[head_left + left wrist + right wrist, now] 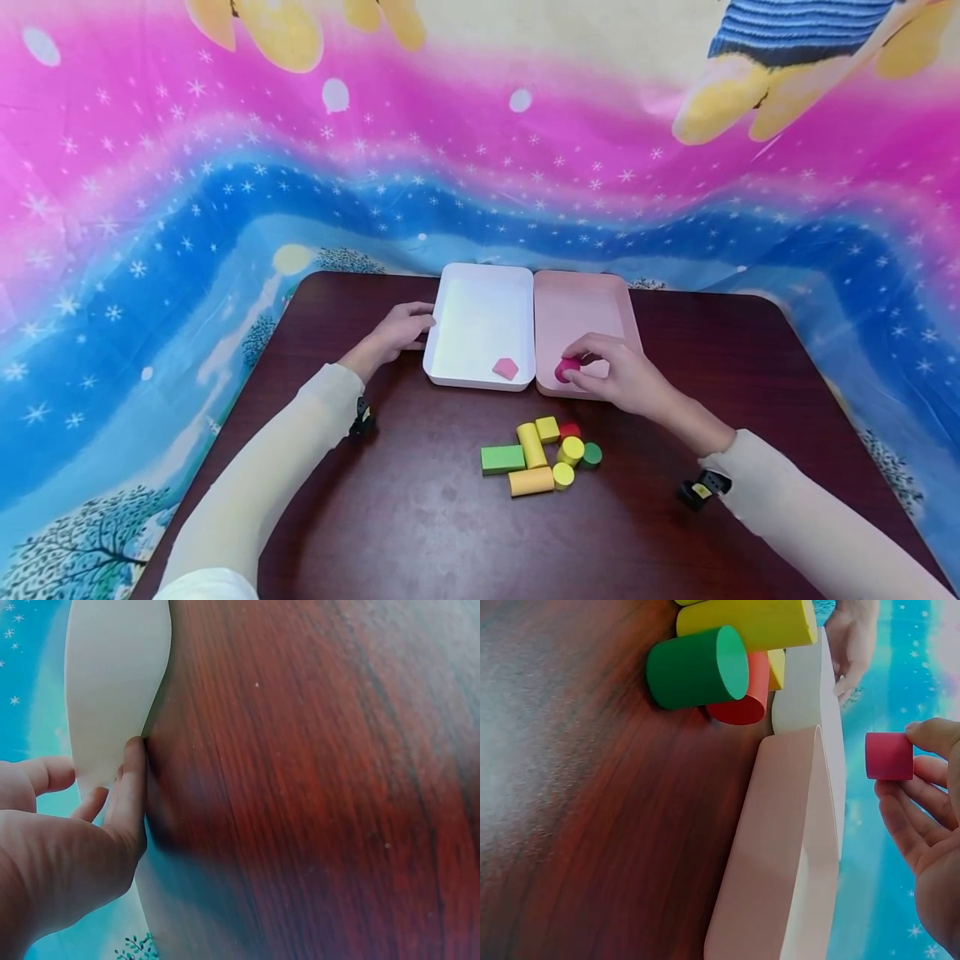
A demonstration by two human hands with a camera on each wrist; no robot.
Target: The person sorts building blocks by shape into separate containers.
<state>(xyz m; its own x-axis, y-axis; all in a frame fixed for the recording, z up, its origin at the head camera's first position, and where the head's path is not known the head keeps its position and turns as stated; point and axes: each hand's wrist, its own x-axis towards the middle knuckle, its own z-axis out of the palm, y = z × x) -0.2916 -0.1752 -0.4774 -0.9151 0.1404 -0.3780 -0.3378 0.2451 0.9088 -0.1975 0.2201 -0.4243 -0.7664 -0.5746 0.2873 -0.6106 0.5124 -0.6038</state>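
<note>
Over the near part of the pink tray (588,292), my right hand (626,377) pinches a dark pink cylinder block (889,756) between thumb and fingers. In the right wrist view the block is held above the tray's rim. My left hand (401,327) touches the left side of the white tray (480,292), its fingers fairly straight against the wall in the left wrist view. A pink pentagon-shaped block (506,368) lies inside the white tray near its front right corner. The two trays stand side by side.
In front of the trays is a cluster of blocks: a green rectangular block (502,459), several yellow ones such as a cylinder (532,446), an orange-yellow cylinder (531,482), a red cylinder (739,711) and a green cylinder (694,669). A patterned cloth (480,183) hangs behind the table (375,517).
</note>
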